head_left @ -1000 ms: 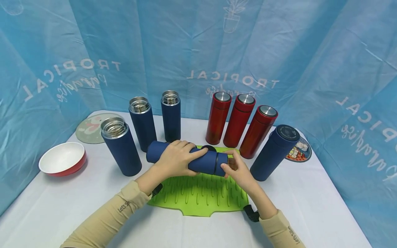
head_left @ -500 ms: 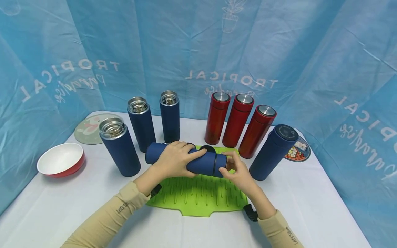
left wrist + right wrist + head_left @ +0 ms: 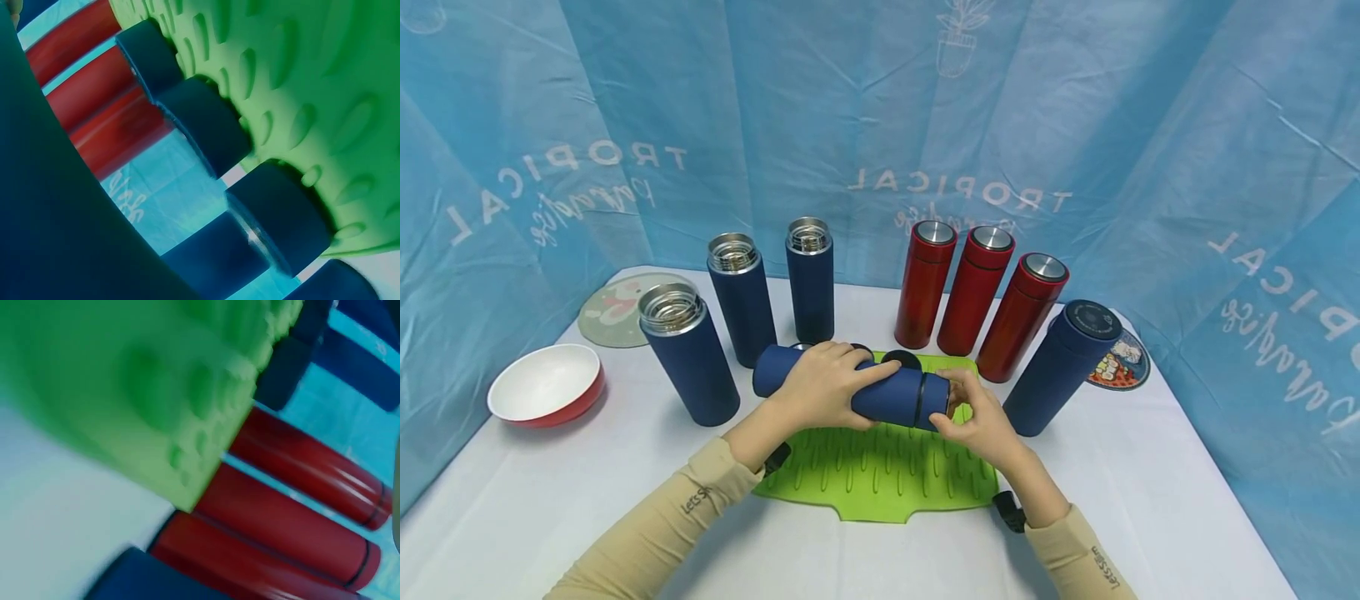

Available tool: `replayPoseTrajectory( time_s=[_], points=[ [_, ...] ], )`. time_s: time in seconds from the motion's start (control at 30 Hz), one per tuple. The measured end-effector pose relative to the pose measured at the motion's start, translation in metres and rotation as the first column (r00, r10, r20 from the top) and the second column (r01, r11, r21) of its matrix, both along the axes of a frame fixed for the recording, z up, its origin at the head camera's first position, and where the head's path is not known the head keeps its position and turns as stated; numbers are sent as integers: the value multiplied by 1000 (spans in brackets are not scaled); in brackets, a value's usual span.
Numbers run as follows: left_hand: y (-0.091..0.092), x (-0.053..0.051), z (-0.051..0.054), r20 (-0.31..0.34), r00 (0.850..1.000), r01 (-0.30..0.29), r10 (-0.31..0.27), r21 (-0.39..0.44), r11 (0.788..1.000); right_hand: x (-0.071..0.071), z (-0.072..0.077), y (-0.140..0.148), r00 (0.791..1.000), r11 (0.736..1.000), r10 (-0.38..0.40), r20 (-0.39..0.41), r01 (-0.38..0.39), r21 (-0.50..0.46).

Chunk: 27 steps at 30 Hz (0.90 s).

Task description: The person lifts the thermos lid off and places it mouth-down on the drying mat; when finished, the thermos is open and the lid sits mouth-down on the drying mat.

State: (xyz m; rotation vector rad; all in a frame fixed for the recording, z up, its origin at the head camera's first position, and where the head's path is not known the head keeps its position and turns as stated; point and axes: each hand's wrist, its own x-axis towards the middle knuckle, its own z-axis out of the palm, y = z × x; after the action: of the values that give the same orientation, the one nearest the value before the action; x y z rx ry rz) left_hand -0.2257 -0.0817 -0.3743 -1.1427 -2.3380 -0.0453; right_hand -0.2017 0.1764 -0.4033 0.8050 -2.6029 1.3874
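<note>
A blue thermos [image 3: 891, 395] lies sideways above the green mat [image 3: 880, 479], and my left hand [image 3: 826, 385] grips its body from above. At its right end my right hand [image 3: 981, 421] holds the blue lid [image 3: 933, 401], the thumb in front and the fingers partly hidden behind it. The lid sits on the body with a dark seam between them. Three loose lids rest along the mat's far edge, including this dark one [image 3: 901, 360]; the left wrist view shows a nearer lid [image 3: 281, 215] and a middle lid [image 3: 206, 125]. The held thermos [image 3: 69, 212] fills that view's left side.
Three lidless blue thermoses stand at left, the nearest one [image 3: 692, 358] beside a red-and-white bowl [image 3: 546, 387] and a round placemat [image 3: 613, 310]. Several capped thermoses stand at right: three red, one a red thermos [image 3: 977, 292], and a blue capped thermos [image 3: 1060, 375] before a patterned placemat [image 3: 1123, 362].
My right thumb and fingers have shifted slightly around the lid, the thumb a little lower. My left hand and the thermos hold nearly the same place; the view moved slightly.
</note>
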Motion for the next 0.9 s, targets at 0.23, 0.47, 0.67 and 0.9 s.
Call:
replayPoseTrajectory(
  time_s=[0.23,0.47,0.67,0.9],
  points=[
    [-3,0,0,33,999,-40,39,29,999,-1,14,-6,969,996,42,242,-22,-86],
    [-2,-2,1,-20,1000,-22,22,21,1000,-3,21,-12,808,946,149,570,51,-319],
    [-2,-2,2,-32,999,-20,20,12,1000,-2,24,-16,760,932,150,633,105,-347],
    [-2,-2,2,-44,999,-5,5,0,1000,-3,22,-13,783,919,171,599,93,-384]
  ],
)
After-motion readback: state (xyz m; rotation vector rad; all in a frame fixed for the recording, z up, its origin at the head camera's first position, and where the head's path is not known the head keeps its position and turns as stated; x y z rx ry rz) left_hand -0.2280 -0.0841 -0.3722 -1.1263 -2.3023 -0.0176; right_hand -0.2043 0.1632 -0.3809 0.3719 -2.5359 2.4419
